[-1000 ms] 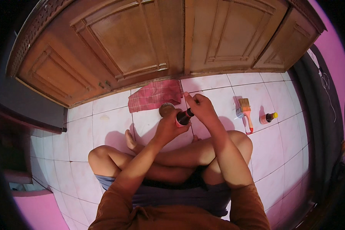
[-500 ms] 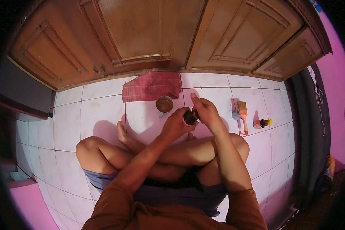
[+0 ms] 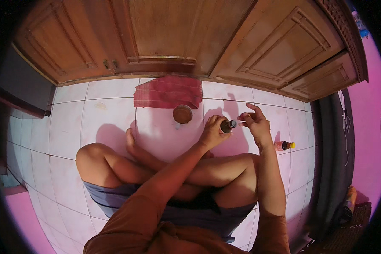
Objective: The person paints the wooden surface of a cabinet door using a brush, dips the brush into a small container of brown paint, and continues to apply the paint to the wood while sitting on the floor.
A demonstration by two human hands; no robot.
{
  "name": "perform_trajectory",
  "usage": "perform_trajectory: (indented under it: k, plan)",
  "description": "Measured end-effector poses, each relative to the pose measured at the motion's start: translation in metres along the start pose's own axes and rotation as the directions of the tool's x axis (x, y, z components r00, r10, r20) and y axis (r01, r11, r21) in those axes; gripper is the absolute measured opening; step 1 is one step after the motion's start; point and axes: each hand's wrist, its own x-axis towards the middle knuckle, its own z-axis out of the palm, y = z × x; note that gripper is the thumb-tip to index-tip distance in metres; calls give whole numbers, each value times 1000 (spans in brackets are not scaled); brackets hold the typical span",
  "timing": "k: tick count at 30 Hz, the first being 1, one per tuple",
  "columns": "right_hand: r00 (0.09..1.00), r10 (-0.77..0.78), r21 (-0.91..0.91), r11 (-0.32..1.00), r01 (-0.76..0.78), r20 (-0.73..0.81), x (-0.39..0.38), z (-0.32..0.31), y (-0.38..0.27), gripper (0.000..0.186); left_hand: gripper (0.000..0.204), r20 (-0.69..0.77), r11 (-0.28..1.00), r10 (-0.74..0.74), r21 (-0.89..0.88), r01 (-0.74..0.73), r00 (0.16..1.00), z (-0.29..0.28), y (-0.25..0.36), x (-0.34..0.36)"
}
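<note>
My left hand grips a dark bottle with a pale label, its grey top pointing toward my right hand. My right hand is just right of that top, fingers apart, with nothing visible held in them. A cup with brown contents stands left of the bottle. A red checked cloth lies on the floor behind the cup. Right of my right hand, a small bottle with a yellow cap lies or stands on the tiles. The paintbrush seen earlier is hidden by my right hand.
Wooden cabinet doors edge the tiled floor ahead. A dark furniture piece is at left. A long dark object with a white cord runs along the right beside a pink wall. My crossed legs are below my hands.
My right hand has come away from the bottle top, moving right and spreading its fingers. My left hand has carried the bottle rightward. The view has shifted too.
</note>
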Motion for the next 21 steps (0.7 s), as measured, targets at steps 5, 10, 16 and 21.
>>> perform_trajectory:
  k: [5, 10, 16, 21]
  plan:
    - [986, -106, -464, 885, 34, -130, -12, 12, -21, 31, 53, 43, 997, -71, 8, 71, 997, 4, -16, -3]
    - [915, -394, -622, 697, 357, 85, -4, 8, 21, 25, 52, 77, 995, -96, 1, 96, 992, 15, -8, 4]
    - [925, -319, -609, 698, 375, 204, -15, 20, 17, 27, 52, 81, 993, -111, 45, 108, 991, 13, -15, 5]
    - [890, -366, -702, 557, 444, 272, -17, 21, 9, 29, 54, 86, 992, -109, 69, 103, 990, 13, -12, 8]
